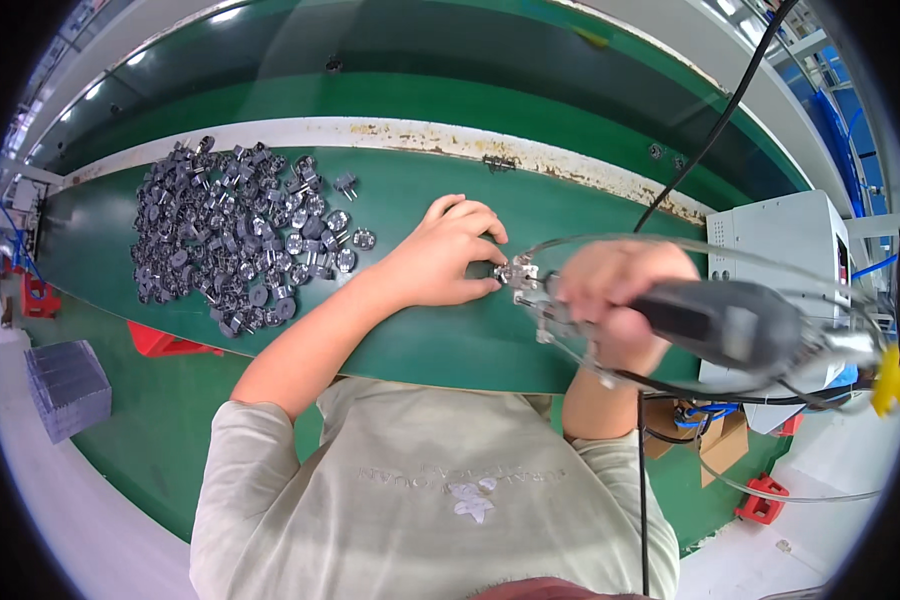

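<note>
My left hand [442, 256] rests on the green bench top with thumb and fingers pinched around a small dark plug part [501, 272], mostly hidden by the fingertips. Shiny metal pieces [522, 274] show just beyond those fingertips, too small to make out fully. My right hand [625, 290], blurred, is wrapped around a black electric screwdriver [735, 322] lying nearly level, its front end toward the left hand. Whether its bit touches the plug part cannot be told. To the left of my left arm lies a large heap of black plug parts with metal pins [225, 230].
A green conveyor belt [450, 100] runs behind a worn white ledge [410, 133]. At right stands a light grey machine box [780, 255]. A black cable [715, 125] slants down from above, and a clear looped tube crosses near the screwdriver. Below are an open cardboard box [725, 447] and red stools [763, 500].
</note>
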Demonstrator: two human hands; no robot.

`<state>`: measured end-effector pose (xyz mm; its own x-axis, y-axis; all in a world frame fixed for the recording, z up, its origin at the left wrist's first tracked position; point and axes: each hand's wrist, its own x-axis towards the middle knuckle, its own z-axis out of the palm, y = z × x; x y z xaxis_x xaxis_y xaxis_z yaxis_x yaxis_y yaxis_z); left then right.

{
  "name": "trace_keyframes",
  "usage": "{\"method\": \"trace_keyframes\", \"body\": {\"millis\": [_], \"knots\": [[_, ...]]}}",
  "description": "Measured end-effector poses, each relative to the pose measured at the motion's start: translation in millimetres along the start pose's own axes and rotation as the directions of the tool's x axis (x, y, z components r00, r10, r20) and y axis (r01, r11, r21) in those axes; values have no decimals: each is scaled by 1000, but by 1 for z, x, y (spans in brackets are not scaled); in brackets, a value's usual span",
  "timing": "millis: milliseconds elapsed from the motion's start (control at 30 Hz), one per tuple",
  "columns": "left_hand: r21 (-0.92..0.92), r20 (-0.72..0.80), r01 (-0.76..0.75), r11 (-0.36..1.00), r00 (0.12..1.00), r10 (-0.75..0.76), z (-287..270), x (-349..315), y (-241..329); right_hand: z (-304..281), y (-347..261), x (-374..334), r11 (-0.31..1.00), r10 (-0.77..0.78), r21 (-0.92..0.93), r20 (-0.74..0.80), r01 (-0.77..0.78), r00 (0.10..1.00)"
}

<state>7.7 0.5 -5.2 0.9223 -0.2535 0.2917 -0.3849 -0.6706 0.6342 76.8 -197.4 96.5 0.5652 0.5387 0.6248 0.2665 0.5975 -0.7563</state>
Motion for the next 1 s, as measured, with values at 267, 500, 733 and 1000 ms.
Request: {"method": "trace_keyframes", "body": {"millis": [267, 500, 733, 1000], "knots": [[77, -217, 282, 956, 941, -260, -44, 94, -78, -32, -12, -5, 992, -121, 20, -189, 127, 975], [387, -324, 230, 893, 941, -102, -50, 64, -65, -24, 4, -9, 1000, -6, 6, -230, 7, 973], [-23, 177, 234, 972, 958, -226, -36, 4, -6, -19, -2, -6, 998, -22, 55, -188, 33, 982], [6, 24, 118, 993, 993, -118, -3, 4, 15, -20, 10, -7, 995, 14, 97, -144, 0, 989]]}}
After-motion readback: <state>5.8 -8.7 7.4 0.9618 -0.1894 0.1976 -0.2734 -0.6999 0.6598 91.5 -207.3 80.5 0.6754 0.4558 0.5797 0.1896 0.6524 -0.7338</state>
